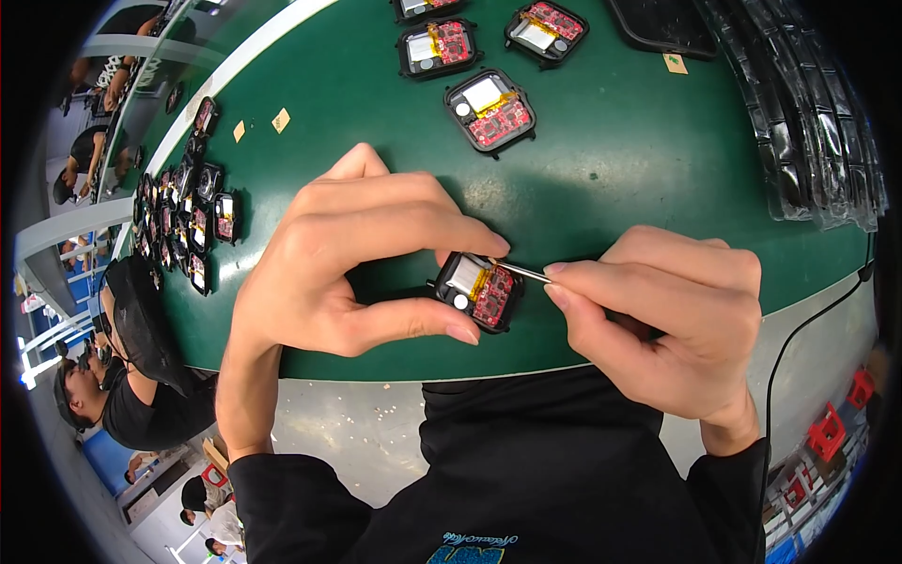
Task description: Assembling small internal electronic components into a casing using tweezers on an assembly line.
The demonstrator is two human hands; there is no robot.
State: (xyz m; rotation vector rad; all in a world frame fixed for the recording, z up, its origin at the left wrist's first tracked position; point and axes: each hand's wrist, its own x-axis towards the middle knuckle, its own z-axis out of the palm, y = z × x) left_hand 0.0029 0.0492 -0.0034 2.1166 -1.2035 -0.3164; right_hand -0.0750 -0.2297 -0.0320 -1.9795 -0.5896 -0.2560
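My left hand (pixel 343 244) grips an open black smartwatch case (pixel 492 308) between thumb and fingers, just above the bench's near edge. A silver battery, yellow tape, a red circuit board and a small round white part show inside the case. My right hand (pixel 672 315) pinches a slender metal tool (pixel 526 273), its tip at the case's upper edge close to my left fingertips. Whether the tool has one prong or two I cannot tell. Beyond my hands lies another open watch case (pixel 490 111), with the same kind of parts inside.
More open cases, such as one watch case (pixel 547 30), lie at the far side of the green bench (pixel 611 132). Many cases (pixel 178 211) cluster at left. Stacked black plastic trays (pixel 799 113) stand at right, near a hanging cable (pixel 799 329). A co-worker (pixel 141 404) sits at left.
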